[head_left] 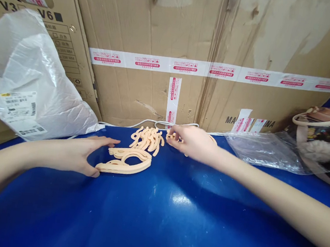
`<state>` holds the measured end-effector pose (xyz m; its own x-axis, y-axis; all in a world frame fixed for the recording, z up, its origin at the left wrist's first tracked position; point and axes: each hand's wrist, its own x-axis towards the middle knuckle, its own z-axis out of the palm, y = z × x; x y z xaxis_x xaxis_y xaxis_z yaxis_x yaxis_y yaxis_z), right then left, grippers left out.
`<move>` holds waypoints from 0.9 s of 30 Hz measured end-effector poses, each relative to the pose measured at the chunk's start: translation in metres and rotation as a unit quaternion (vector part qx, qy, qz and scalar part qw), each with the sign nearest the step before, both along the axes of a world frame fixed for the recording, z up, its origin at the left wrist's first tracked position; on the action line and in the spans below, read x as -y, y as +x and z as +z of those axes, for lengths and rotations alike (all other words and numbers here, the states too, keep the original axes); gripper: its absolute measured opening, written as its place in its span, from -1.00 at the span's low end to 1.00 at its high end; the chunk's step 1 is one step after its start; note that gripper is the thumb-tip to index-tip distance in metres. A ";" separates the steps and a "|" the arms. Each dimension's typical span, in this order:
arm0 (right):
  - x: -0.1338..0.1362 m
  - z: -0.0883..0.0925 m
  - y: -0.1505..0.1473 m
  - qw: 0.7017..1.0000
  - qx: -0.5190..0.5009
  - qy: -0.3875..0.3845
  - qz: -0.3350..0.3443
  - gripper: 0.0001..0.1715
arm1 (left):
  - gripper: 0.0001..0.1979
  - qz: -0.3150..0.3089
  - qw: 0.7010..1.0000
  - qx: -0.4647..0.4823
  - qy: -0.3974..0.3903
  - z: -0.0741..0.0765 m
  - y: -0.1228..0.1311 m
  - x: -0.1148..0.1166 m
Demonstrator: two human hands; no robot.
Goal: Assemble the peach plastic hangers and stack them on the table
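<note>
My left hand (78, 154) is open, its thumb and fingers spread around the left end of a small stack of peach plastic folding hangers (139, 168). Its thumb touches or nearly touches the lowest arm of the stack. Just behind the stack lies a heap of curved peach plastic hooks (148, 139). My right hand (193, 141) reaches over a second group of small peach pieces (169, 138), fingers bent down and drawn together among them. What sits between its fingertips is too small to make out, and the palm hides part of that group.
A white plastic mailer bag (36, 82) leans at the left. Large cardboard boxes (153, 25) stand along the back, with a white cable (140, 123) at their foot. A clear plastic bag (267, 151) and a dark bag with a pompom (319, 150) lie right on the blue table (151, 227).
</note>
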<state>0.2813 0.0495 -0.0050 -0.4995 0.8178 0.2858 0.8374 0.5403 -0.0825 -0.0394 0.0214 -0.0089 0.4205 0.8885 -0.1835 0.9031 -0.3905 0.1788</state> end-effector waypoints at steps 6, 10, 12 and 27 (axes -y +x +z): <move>-0.058 0.033 0.072 0.969 0.054 -0.162 -0.176 -0.73 | -0.11 0.001 0.999 -0.015 0.031 0.015 -0.005 0.011; -0.076 0.031 0.111 0.927 0.053 -0.294 -0.226 -0.78 | -0.14 -0.037 0.997 0.023 0.065 0.021 0.000 0.011; -0.080 0.024 0.120 0.909 0.049 -0.341 -0.233 -0.76 | -0.22 -0.062 0.992 0.056 0.098 0.021 0.008 0.010; -0.080 0.009 0.108 0.918 0.056 -0.313 -0.238 -0.83 | -0.44 -0.148 0.919 0.066 0.359 0.001 0.069 0.023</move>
